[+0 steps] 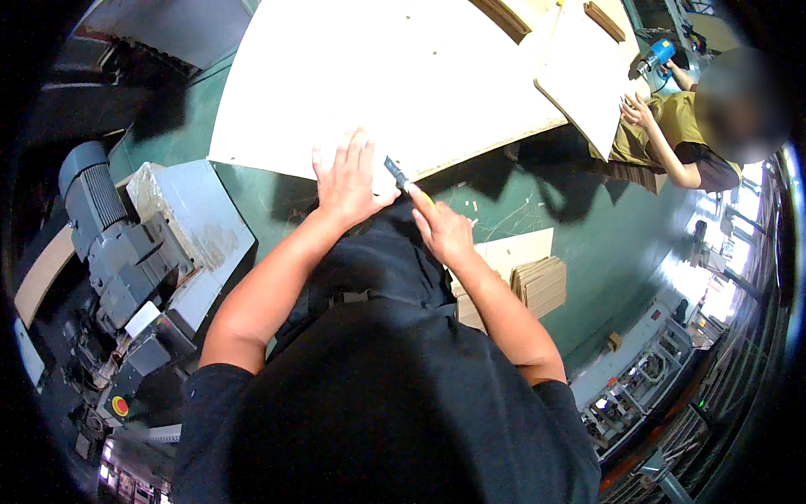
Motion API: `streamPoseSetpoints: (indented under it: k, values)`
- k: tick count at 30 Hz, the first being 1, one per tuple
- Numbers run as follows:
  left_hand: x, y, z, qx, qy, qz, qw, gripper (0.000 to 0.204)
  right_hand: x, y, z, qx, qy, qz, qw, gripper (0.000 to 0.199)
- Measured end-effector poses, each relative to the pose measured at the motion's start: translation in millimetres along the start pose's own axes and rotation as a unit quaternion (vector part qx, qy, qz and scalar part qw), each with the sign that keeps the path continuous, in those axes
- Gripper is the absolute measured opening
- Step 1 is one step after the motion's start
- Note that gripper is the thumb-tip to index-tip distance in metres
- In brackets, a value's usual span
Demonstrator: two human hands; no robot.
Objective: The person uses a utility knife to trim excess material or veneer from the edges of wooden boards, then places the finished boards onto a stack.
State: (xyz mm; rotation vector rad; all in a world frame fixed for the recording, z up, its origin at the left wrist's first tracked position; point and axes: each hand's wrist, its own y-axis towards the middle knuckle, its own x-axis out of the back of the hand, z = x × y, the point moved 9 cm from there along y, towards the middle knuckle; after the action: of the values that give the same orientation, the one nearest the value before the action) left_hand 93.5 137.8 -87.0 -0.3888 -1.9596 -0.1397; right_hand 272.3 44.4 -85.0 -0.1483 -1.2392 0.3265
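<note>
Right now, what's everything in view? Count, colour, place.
Tabletop: 1, white, top centre
Board: 1, white, right part of tabletop
Strips: 2, brown, top right, on the white surfaces
Power tool: 1, blue, in co-worker's hand
Co-worker: 1, khaki apron, upper right
Stacked sheets: pile, too fine to count, brown, floor right of the right forearm
Motor: 1, grey, left
Push button: 1, red on yellow, lower left
Floor: 1, green, below tabletop
Knife: 1, grey blade, yellow handle, in right hand
Rim: too dark or blurred to list
Left hand: 1, bare, fingers spread, at tabletop's near edge
Right hand: 1, bare, closed on knife
</note>
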Motion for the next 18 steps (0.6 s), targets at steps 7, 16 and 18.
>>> streamPoseSetpoints:
  k: [7, 16, 18]
  values:
    - [-2, 3, -4, -0.001, -0.006, 0.02, 1.0, 0.1, 7, 23, -9, -0.042, 0.038, -0.046, 0.997, 0.051]
    - [3, 6, -8, 0.008, -0.007, 0.033, 0.999, 0.099, 48, 107, -26, -0.044, 0.032, -0.067, 0.996, 0.048]
    - [3, 9, -11, 0.016, -0.01, 0.041, 0.999, 0.101, 54, 113, -25, -0.051, 0.013, -0.062, 0.997, 0.047]
